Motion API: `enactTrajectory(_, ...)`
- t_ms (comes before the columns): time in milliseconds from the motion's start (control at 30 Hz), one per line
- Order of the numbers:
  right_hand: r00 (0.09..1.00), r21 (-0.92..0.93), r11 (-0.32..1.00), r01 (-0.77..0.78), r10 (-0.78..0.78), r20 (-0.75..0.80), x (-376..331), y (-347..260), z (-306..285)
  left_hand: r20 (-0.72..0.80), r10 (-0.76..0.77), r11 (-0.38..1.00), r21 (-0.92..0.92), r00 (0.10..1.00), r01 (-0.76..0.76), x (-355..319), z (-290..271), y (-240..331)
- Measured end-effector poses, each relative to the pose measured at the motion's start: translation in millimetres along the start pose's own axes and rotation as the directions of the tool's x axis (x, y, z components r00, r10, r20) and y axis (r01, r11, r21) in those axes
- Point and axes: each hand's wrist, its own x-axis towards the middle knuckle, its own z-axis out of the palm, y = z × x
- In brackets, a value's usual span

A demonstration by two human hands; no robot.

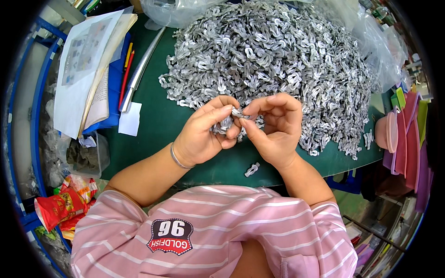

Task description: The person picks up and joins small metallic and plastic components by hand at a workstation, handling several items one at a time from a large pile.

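A small silver metal link piece (239, 113) is pinched between the fingertips of both hands, in front of a large heap of similar links (273, 51). My left hand (200, 132) grips its left end with thumb and forefinger, and more links (223, 125) sit in the curled fingers of that hand. My right hand (278, 132) has its thumb and forefinger closed on the right end of the piece. A single loose link (252, 169) lies on the green tabletop (208, 172) near the front edge. The fingertips hide part of the held piece.
Left on the table are a tapered metal rod (143, 67), a red pencil (126, 81), a white paper scrap (130, 119) and papers (88, 60) over a blue tray. A clear plastic tub (103, 155) stands by the left edge. Plastic bags (375, 51) and pink containers (387, 132) flank the right.
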Motion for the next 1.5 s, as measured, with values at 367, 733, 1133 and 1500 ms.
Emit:
enactTrajectory(367, 0.98, -0.254, 0.953, 0.167, -0.133, 0.146, 14.7, -18.2, -1.5, -0.146, 0.215, 0.976, 0.06, 0.966, -0.208, -2.1, 15.4, 10.3)
enactTrajectory(733, 0.989, -0.318, 0.947, 0.043, -0.086, -0.124, 13.7, -10.4, -13.9, -0.434, 0.706, 0.7, 0.547, 0.559, -0.459, 133.5, 1.6, 227.4)
enactTrajectory(1133, 0.991, -0.595, 0.803, -0.026, 0.097, 0.087, 9.5, -1.1, -2.7, 0.282, 0.77, -0.099, 0.939, 0.573, -0.33, 38.2, 37.1, 100.2)
enactTrajectory(1500, 0.973, -0.804, 0.592, 0.059, 0.145, 0.179, 9.2, 7.5, 7.7, -0.006, 0.604, 0.138, 0.986, 0.797, -0.098, -18.3, -8.7, 23.4)
